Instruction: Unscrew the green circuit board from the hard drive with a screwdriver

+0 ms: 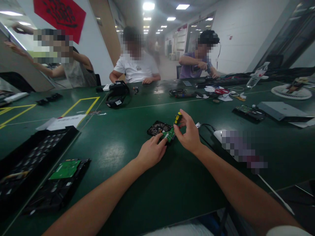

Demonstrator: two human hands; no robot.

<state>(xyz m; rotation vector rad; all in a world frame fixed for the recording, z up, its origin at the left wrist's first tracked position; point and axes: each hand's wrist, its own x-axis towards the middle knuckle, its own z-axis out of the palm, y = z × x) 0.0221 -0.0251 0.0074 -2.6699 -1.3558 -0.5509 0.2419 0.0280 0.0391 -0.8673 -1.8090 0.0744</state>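
A black hard drive (157, 127) lies on the green table in front of me, a green circuit board (168, 134) on its near right part. My left hand (152, 149) rests its fingertips on the board and the drive's near edge, fingers stretched out. In my right hand (189, 133) is a short screwdriver with a yellow and black handle (177, 118), held upright between thumb and fingers. Its tip points down at the board; whether it sits in a screw I cannot tell.
Another drive with a green board (65, 169) lies at left beside a long black tray (36, 154). A white power strip (219, 133) and cable lie right. Further right are an opened device (249, 113) and a grey box (285, 111). Several people sit across the table.
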